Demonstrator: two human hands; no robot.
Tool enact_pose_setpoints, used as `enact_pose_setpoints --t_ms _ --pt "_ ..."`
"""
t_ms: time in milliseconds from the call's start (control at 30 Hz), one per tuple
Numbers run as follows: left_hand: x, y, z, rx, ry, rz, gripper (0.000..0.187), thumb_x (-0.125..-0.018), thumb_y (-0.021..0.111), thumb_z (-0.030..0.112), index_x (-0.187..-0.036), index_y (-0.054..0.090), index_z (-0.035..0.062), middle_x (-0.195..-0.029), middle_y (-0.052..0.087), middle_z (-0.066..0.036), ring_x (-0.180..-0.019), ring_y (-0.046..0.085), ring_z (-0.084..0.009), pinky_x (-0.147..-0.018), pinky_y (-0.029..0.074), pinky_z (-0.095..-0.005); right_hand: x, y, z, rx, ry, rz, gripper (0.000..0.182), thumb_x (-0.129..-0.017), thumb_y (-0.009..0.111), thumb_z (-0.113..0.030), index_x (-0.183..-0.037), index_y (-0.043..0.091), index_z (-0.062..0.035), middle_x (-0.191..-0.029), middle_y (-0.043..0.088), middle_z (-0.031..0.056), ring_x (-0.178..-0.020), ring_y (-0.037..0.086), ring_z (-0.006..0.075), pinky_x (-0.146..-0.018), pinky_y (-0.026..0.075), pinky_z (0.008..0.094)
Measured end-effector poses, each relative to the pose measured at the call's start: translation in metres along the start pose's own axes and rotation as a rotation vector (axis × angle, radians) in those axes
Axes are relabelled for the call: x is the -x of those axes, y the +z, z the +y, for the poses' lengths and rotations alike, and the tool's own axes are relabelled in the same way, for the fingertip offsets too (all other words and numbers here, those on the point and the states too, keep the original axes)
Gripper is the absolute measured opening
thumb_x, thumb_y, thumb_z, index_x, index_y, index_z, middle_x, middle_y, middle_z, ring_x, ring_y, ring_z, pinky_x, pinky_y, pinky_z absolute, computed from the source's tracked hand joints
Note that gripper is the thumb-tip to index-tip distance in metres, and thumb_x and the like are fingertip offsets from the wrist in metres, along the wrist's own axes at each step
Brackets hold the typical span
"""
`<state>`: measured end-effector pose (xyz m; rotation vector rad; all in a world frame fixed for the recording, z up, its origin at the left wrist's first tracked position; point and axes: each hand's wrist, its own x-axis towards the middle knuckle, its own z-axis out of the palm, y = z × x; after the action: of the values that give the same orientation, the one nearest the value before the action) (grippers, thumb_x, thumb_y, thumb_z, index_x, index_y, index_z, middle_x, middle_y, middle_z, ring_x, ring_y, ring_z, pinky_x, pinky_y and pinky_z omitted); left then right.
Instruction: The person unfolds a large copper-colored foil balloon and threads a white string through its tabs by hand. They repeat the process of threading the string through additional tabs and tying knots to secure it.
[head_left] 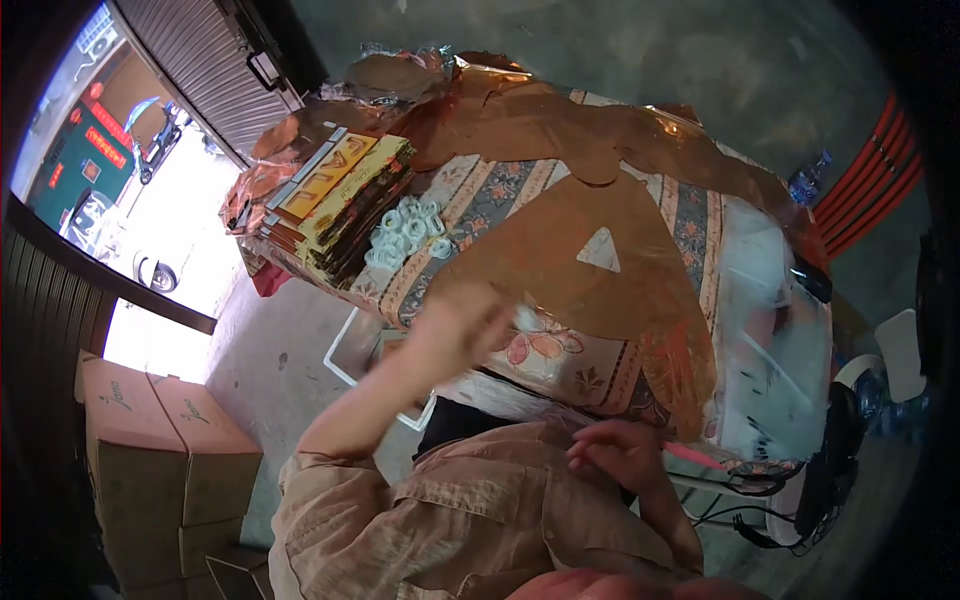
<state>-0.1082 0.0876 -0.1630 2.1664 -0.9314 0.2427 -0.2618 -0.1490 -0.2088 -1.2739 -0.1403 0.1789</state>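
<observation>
My left hand [462, 328] is over the near edge of the table, smeared by motion. A small whitish thing [526, 318] shows by its fingertips; whether the fingers hold it I cannot make out. Close by lies a large brown sheet [530, 250] with a triangular hole, its surface shiny like plastic film. My right hand [622, 452] hovers at the table's front edge near my shirt, fingers loosely bent and apart, with nothing seen in them. Several small white rolls [405, 236] sit in a cluster on the patterned tablecloth [490, 190].
A stack of printed packs [340, 190] stands at the table's left end. More brown film [560, 125] runs along the far side. Clear plastic sheets [765, 360] lie at the right. Cartons [150, 430] are on the floor at left, and a white bin [345, 350] sits under the table.
</observation>
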Motion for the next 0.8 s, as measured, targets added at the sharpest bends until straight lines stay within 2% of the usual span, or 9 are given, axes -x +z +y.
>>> enact_pose_setpoints --t_ms 67,133,200,267,400,467,667,767,800 --pt "-0.006 -0.02 -0.028 -0.206 -0.106 0.181 0.01 -0.073 0.061 0.009 -0.082 0.056 0.0063 -0.074 0.055 -0.01 -0.067 0.056 -0.0271 -0.057 0.046 -0.0347 -0.003 0.005 0.003 0.554 0.123 -0.233 0.024 -0.083 0.055 -0.009 -0.106 0.054 -0.0024 -0.091 0.061 0.0091 -0.082 0.06 0.0144 -0.069 0.047 0.0251" --pt "-0.013 -0.042 -0.052 -0.54 -0.029 0.272 0.011 -0.072 0.062 0.011 -0.081 0.056 0.007 -0.074 0.055 -0.009 -0.066 0.055 -0.027 -0.056 0.046 -0.0347 -0.007 0.006 0.032 0.492 0.145 -0.223 0.026 -0.083 0.055 -0.011 -0.108 0.054 -0.0038 -0.092 0.06 0.0096 -0.085 0.059 0.015 -0.072 0.046 0.0263" --pt "-0.014 -0.049 -0.067 -0.623 -0.053 0.233 0.011 -0.072 0.063 0.012 -0.078 0.056 0.0069 -0.075 0.055 -0.009 -0.068 0.055 -0.0267 -0.057 0.046 -0.035 -0.021 -0.001 0.071 0.435 0.157 -0.211 0.028 -0.083 0.055 -0.012 -0.11 0.053 -0.0052 -0.094 0.06 0.0101 -0.089 0.058 0.0156 -0.076 0.045 0.0275" --pt "-0.007 -0.048 -0.081 -0.716 -0.086 0.203 0.012 -0.071 0.064 0.014 -0.076 0.056 0.0067 -0.075 0.054 -0.008 -0.07 0.055 -0.0265 -0.058 0.046 -0.0352 -0.042 -0.01 0.112 0.794 -0.181 -0.188 0.029 -0.084 0.053 -0.019 -0.109 0.053 -0.0041 -0.095 0.059 0.0115 -0.088 0.057 0.0206 -0.08 0.043 0.0309" --pt "0.0 -0.042 -0.081 -0.763 -0.229 0.027 0.013 -0.071 0.064 0.017 -0.076 0.059 0.0064 -0.082 0.055 -0.009 -0.08 0.054 -0.0266 -0.066 0.046 -0.0363 -0.056 -0.02 0.149 1.06 -0.122 -0.1 0.03 -0.082 0.054 -0.019 -0.108 0.052 -0.0054 -0.1 0.059 0.0128 -0.092 0.057 0.025 -0.08 0.043 0.0317" --pt "0.003 -0.048 -0.069 -0.702 -0.077 0.199 0.016 -0.072 0.064 0.017 -0.083 0.06 0.0057 -0.091 0.055 -0.01 -0.082 0.054 -0.0269 -0.068 0.046 -0.0357 -0.063 -0.019 0.145 0.793 0.382 -0.224 0.026 -0.082 0.053 -0.021 -0.102 0.054 -0.0037 -0.092 0.06 0.0141 -0.085 0.058 0.0249 -0.075 0.043 0.0321" --pt "0.028 -0.05 -0.027 -0.577 -0.175 0.161 0.02 -0.074 0.06 0.016 -0.093 0.058 0.0101 -0.096 0.053 -0.009 -0.084 0.055 -0.027 -0.068 0.046 -0.037 -0.063 -0.023 0.159 0.804 0.299 -0.287 0.024 -0.083 0.051 -0.025 -0.087 0.054 -0.0012 -0.072 0.057 0.0139 -0.069 0.056 0.0246 -0.065 0.042 0.0343" --pt "0.039 -0.045 -0.013 -0.324 -0.222 0.04 0.016 -0.075 0.061 0.013 -0.088 0.058 0.0036 -0.088 0.055 -0.012 -0.082 0.055 -0.0267 -0.069 0.045 -0.0336 -0.066 -0.018 0.15 0.877 0.312 -0.327 0.02 -0.078 0.056 -0.02 -0.082 0.057 -0.0002 -0.078 0.059 0.0148 -0.071 0.058 0.0252 -0.066 0.043 0.033" --pt "0.042 -0.045 -0.008 -0.041 -0.256 -0.192 0.017 -0.076 0.06 0.015 -0.088 0.058 0.0032 -0.086 0.057 -0.011 -0.076 0.056 -0.0258 -0.065 0.045 -0.033 -0.067 -0.016 0.146 0.877 0.309 -0.331 0.02 -0.078 0.056 -0.02 -0.082 0.057 -0.0002 -0.078 0.059 0.0148 -0.071 0.058 0.0252 -0.066 0.043 0.033"
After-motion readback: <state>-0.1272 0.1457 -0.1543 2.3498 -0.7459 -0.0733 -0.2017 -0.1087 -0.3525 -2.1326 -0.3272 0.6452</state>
